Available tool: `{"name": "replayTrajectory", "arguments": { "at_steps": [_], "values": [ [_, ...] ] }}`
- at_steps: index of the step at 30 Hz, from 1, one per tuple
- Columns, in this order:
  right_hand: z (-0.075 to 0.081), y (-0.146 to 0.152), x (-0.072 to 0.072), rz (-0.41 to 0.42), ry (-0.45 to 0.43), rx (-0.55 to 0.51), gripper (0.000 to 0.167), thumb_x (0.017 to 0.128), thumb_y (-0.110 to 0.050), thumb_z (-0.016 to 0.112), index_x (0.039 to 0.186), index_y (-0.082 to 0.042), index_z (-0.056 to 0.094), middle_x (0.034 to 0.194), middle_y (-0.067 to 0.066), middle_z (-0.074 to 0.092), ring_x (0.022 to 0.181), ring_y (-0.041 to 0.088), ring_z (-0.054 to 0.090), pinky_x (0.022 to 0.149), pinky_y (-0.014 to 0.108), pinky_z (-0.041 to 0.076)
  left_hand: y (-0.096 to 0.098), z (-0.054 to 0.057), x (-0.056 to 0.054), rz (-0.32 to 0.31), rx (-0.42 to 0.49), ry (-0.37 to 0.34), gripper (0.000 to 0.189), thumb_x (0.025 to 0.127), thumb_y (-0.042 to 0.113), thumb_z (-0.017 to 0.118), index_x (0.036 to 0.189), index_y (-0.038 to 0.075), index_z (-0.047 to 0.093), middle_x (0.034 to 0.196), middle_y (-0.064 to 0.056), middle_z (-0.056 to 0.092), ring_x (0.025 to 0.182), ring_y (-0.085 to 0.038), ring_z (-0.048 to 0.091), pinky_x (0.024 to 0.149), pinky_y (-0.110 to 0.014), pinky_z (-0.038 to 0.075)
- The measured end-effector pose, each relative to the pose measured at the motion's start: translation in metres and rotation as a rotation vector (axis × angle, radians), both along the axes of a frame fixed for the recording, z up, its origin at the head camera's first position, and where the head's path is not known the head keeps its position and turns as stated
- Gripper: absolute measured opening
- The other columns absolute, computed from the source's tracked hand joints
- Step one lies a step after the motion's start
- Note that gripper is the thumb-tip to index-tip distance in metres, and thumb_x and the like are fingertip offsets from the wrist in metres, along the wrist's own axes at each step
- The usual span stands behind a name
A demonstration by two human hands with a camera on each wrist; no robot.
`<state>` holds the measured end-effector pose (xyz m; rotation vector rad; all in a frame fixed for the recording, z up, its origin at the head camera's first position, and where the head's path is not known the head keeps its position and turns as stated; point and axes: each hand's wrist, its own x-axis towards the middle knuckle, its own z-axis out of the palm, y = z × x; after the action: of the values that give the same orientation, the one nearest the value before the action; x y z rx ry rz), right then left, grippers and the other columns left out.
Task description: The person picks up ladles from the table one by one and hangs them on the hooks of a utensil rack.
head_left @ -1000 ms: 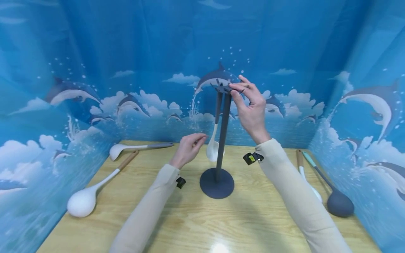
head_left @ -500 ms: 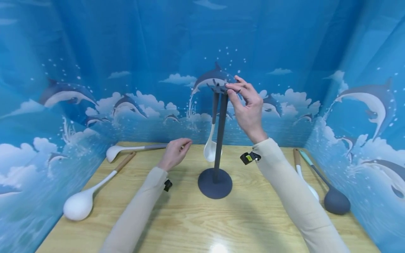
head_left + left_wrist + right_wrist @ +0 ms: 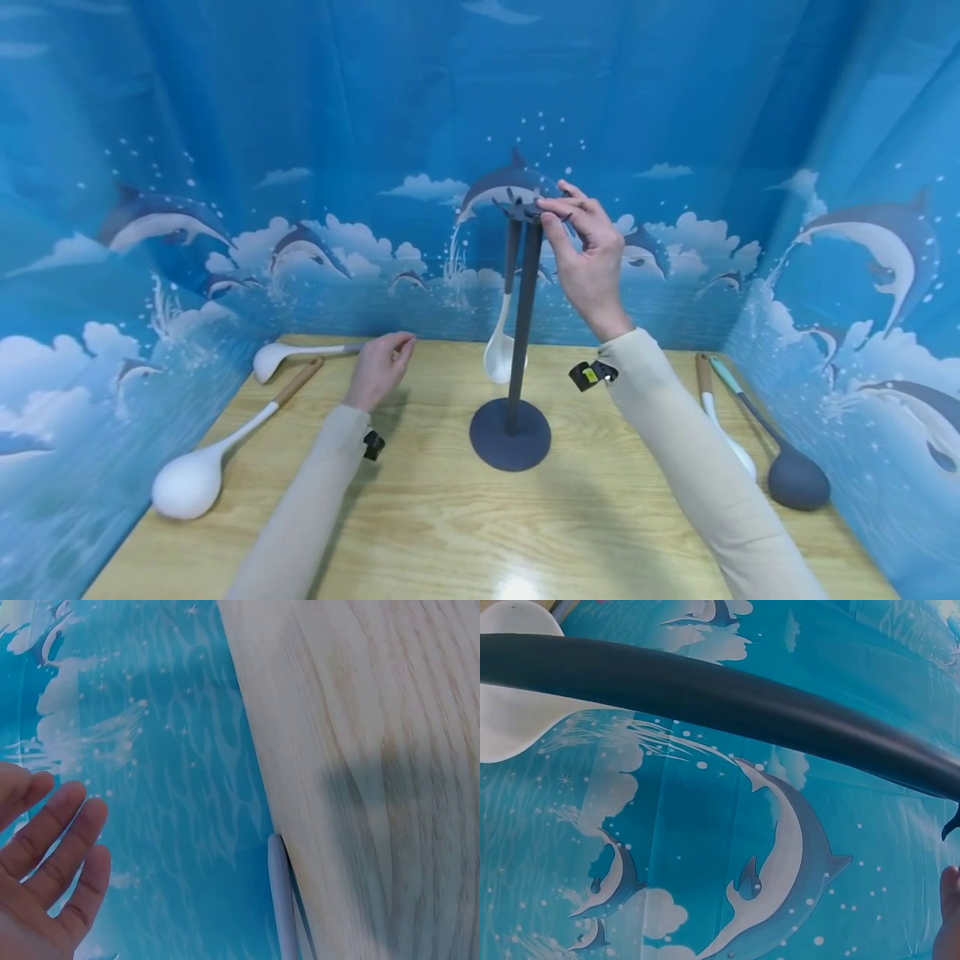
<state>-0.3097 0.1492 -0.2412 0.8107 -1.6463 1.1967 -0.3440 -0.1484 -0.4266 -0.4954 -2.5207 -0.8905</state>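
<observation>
Pinching hook ring [image 3: 516, 210] of 1 upright dark stand [image 3: 522, 333], mid-table [image 3: 450, 525], with right hand [image 3: 592, 254]; holding left hand [image 3: 378, 371] loose-fingered near 1 grey-handled ladle [image 3: 272, 362]. Counting 5 utensils: 1 dark-handled ladle [image 3: 496, 357] hanging from stand, grey-handled ladle plus 1 wood-handled ladle [image 3: 187, 485] left, 1 white utensil [image 3: 746, 458] plus 1 dark ladle [image 3: 799, 481] right.

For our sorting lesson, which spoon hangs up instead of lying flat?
The white spoon with the dark handle, behind the pole: it hangs from the stand, whereas the other four spoons lie on the table.
</observation>
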Motion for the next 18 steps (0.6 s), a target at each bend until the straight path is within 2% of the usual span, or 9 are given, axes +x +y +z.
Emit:
{"name": "replayTrajectory", "arguments": {
  "at_steps": [5, 11, 18],
  "values": [
    [0.001, 0.001, -0.001, -0.006, -0.003, 0.003, 0.020, 0.095, 0.000, 0.061, 0.112, 0.002, 0.072, 0.113, 0.022, 0.065, 0.133, 0.031, 0.049, 0.107, 0.033, 0.046, -0.011, 0.002, 0.002, 0.034, 0.010, 0.030, 0.027, 0.103, 0.024, 0.053, 0.116, 0.009, 0.071, 0.106, -0.011, 0.073, 0.094, -0.024, 0.070, 0.080, -0.045, 0.057],
    [0.002, 0.000, 0.000, -0.001, -0.023, -0.013, 0.021, 0.092, 0.004, 0.063, 0.111, 0.005, 0.071, 0.112, 0.024, 0.066, 0.133, 0.030, 0.050, 0.105, 0.034, 0.047, -0.023, 0.005, 0.009, 0.081, 0.060, 0.032, 0.026, 0.102, 0.023, 0.054, 0.112, 0.007, 0.071, 0.109, -0.015, 0.072, 0.097, -0.029, 0.069, 0.082, -0.049, 0.056],
    [0.001, 0.000, 0.000, -0.033, -0.001, 0.005, 0.021, 0.094, -0.001, 0.062, 0.112, 0.000, 0.073, 0.111, 0.020, 0.068, 0.131, 0.030, 0.051, 0.105, 0.032, 0.046, -0.032, 0.002, 0.017, 0.086, 0.033, 0.031, 0.025, 0.100, 0.018, 0.055, 0.109, 0.003, 0.072, 0.102, -0.018, 0.073, 0.091, -0.032, 0.069, 0.080, -0.050, 0.055]
  ]
}}
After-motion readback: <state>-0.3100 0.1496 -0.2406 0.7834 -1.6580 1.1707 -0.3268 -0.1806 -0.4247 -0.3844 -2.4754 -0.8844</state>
